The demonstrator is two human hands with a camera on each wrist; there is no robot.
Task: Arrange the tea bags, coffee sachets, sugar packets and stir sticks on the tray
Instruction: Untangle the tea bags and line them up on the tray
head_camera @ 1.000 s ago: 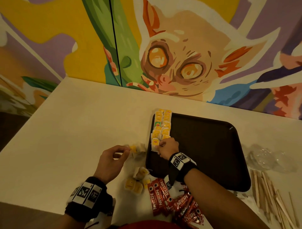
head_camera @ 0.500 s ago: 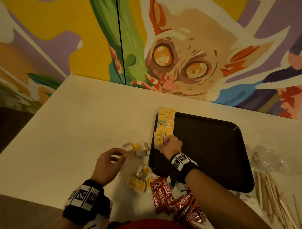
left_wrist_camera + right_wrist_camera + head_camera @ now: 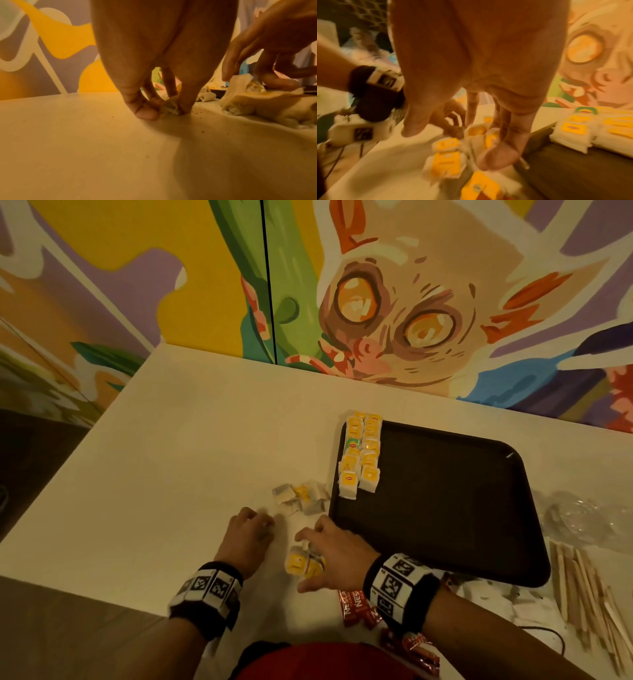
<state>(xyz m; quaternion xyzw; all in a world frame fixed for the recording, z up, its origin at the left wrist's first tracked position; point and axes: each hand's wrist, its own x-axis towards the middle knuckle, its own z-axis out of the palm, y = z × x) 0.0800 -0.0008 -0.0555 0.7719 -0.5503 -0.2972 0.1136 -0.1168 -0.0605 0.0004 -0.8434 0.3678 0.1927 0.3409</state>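
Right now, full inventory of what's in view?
tray: one, black, on the table's right half
tea bags on tray: two rows, yellow-tagged, left edge
loose tea bags: small cluster, left of tray
tea bags by right hand: a few, yellow
coffee sachets: several, red, near edge
stir sticks: pile, wooden, right of tray
clear plastic: crumpled, right of tray
table: white
left hand: pinches one tea bag
right hand: over near tea bags, grip unclear
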